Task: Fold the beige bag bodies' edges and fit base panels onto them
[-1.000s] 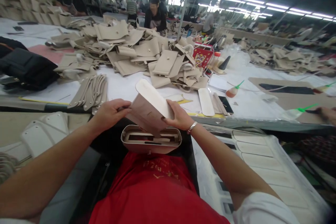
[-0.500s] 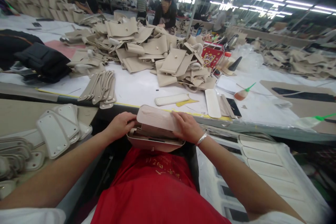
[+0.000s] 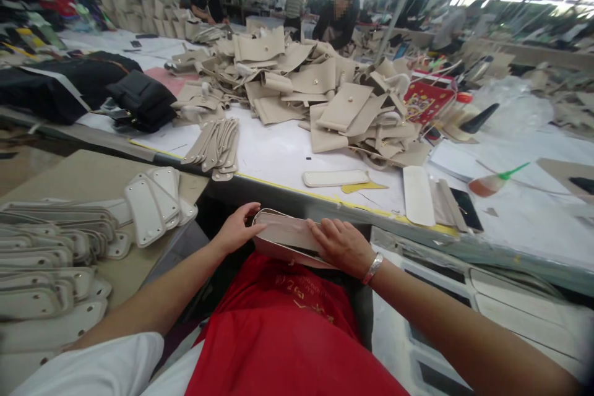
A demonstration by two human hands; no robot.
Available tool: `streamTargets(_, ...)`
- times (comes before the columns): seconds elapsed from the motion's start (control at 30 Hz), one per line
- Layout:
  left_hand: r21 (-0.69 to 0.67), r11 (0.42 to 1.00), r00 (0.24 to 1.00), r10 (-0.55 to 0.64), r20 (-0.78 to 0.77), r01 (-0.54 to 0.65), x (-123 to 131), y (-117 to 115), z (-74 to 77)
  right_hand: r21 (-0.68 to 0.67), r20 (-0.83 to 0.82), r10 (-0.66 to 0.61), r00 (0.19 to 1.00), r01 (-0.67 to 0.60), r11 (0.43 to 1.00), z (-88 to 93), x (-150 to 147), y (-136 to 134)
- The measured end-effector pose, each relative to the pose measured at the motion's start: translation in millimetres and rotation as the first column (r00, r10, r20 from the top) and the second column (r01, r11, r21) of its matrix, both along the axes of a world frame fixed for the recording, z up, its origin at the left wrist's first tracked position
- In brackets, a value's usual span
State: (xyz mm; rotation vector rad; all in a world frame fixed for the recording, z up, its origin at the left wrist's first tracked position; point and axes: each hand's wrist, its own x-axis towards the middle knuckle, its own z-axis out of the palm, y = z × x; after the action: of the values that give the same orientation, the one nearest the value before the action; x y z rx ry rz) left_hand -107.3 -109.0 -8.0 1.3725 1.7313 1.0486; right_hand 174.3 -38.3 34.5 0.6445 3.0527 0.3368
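A small pale beige bag (image 3: 297, 255) with a stiff rim sits at my lap against the red apron. Inside its mouth lies a long pale panel (image 3: 290, 230) with rounded ends. My left hand (image 3: 236, 230) is at the bag's left end, fingers and thumb spread apart, the thumb touching the panel's end. At the right end, my right hand (image 3: 344, 247) curls its fingers over the panel; its thumb is hidden. The bag's interior under the panel cannot be seen.
Pale panels with snaps (image 3: 151, 207) are stacked on the left board. Beyond the table edge lie beige strips (image 3: 216, 145), a white panel (image 3: 336, 178), a heap of beige leather pieces (image 3: 343, 108) and a glue bottle (image 3: 487, 184). White trays (image 3: 417, 309) stand at right.
The panel has gone from tilted above the bag's mouth to lying down within it. My left fingers have spread from a pinch. The view has turned left.
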Motion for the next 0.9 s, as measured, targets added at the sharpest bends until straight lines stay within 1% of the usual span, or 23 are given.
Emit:
streamTargets(0.07,-0.02,0.999,0.997,-0.031,-0.074,0.03,3,7,-6.1,-0.05,0.029,0.023,0.999,-0.021,0.999,2.7,-2,2)
streamTargets(0.13,-0.04,0.998,0.991,-0.047,-0.123,0.042,2,14,-8.2,-0.09,0.06,0.036,0.998,-0.03,0.995,3.8,-3,4)
streamTargets(0.2,-0.064,0.996,0.98,-0.073,-0.186,0.062,0,19,-5.2,-0.114,0.101,0.046,0.994,-0.035,0.993,2.9,-5,7)
streamTargets(0.23,-0.075,0.994,0.966,-0.094,-0.241,0.078,-1,21,-1.6,-0.126,0.122,0.056,0.991,-0.041,0.991,1.7,-7,8)
streamTargets(0.27,-0.079,0.993,0.941,-0.113,-0.32,0.093,-1,22,3.0,-0.139,0.14,0.064,0.988,-0.044,0.989,0.1,-9,8)
streamTargets(0.3,-0.069,0.992,0.9,-0.122,-0.419,0.102,1,22,8.3,-0.152,0.153,0.068,0.986,-0.045,0.987,-1.7,-12,9)
streamTargets(0.37,-0.008,0.991,0.778,-0.11,-0.619,0.134,12,21,19.0,-0.181,0.163,0.06,0.985,-0.03,0.983,-5.0,-19,8)
streamTargets(0.4,0.026,0.982,0.718,-0.117,-0.687,0.185,21,20,23.4,-0.196,0.161,0.046,0.986,-0.013,0.98,-5.7,-22,8)
streamTargets(0.43,0.036,0.961,0.67,-0.164,-0.724,0.273,32,19,26.7,-0.214,0.155,0.024,0.988,0.01,0.977,-5.4,-24,8)
streamTargets(0.47,0.016,0.922,0.629,-0.25,-0.736,0.386,44,18,28.5,-0.242,0.147,0.004,0.989,0.033,0.97,-3.8,-26,9)
streamTargets(0.5,-0.025,0.863,0.581,-0.36,-0.729,0.504,55,16,28.9,-0.29,0.134,-0.013,0.991,0.052,0.955,-0.9,-25,12)
streamTargets(0.53,-0.072,0.793,0.526,-0.466,-0.711,0.606,65,14,28.2,-0.364,0.114,-0.038,0.993,0.077,0.928,3.3,-23,17)
streamTargets(0.57,-0.114,0.729,0.471,-0.545,-0.694,0.675,73,13,26.4,-0.468,0.087,-0.082,0.993,0.113,0.876,8.3,-18,23)
streamTargets(0.6,-0.146,0.687,0.429,-0.59,-0.684,0.712,78,11,24.1,-0.597,0.059,-0.166,0.984,0.168,0.784,13.4,-11,29)
streamTargets(0.63,-0.163,0.667,0.403,-0.607,-0.685,0.727,80,11,21.5,-0.732,0.054,-0.296,0.954,0.239,0.638,18.1,-1,36)
streamTargets(0.67,-0.168,0.66,0.388,-0.607,-0.693,0.732,81,11,19.1,-0.847,0.099,-0.444,0.891,0.309,0.433,21.5,12,42)
streamTargets(0.7,-0.17,0.65,0.37,-0.605,-0.705,0.74,80,12,17.2,-0.917,0.193,-0.557,0.808,0.351,0.19,23.0,25,46)
streamTargets(0.73,-0.169,0.639,0.348,-0.599,-0.721,0.75,78,14,16.0,-0.933,0.31,-0.604,0.734,0.356,-0.046,22.0,38,48)
streamTargets(0.77,-0.169,0.624,0.32,-0.592,-0.74,0.763,77,16,15.8,-0.913,0.406,-0.596,0.693,0.337,-0.23,18.6,50,47)
streamTargets(0.8,-0.169,0.602,0.287,-0.585,-0.758,0.781,77,19,16.5,-0.884,0.464,-0.565,0.683,0.317,-0.343,12.9,61,44)
streamTargets(0.83,-0.173,0.575,0.25,-0.581,-0.774,0.8,78,22,18.0,-0.873,0.478,-0.542,0.691,0.306,-0.38,5.6,68,40)
streamTargets(0.87,-0.182,0.542,0.21,-0.583,-0.785,0.821,80,25,20.1,-0.884,0.46,-0.547,0.699,0.302,-0.358,-2.5,73,35)
streamTargets(0.9,-0.197,0.506,0.17,-0.589,-0.79,0.84,83,29,22.3,-0.905,0.425,-0.579,0.696,0.304,-0.298,-10.5,76,30)
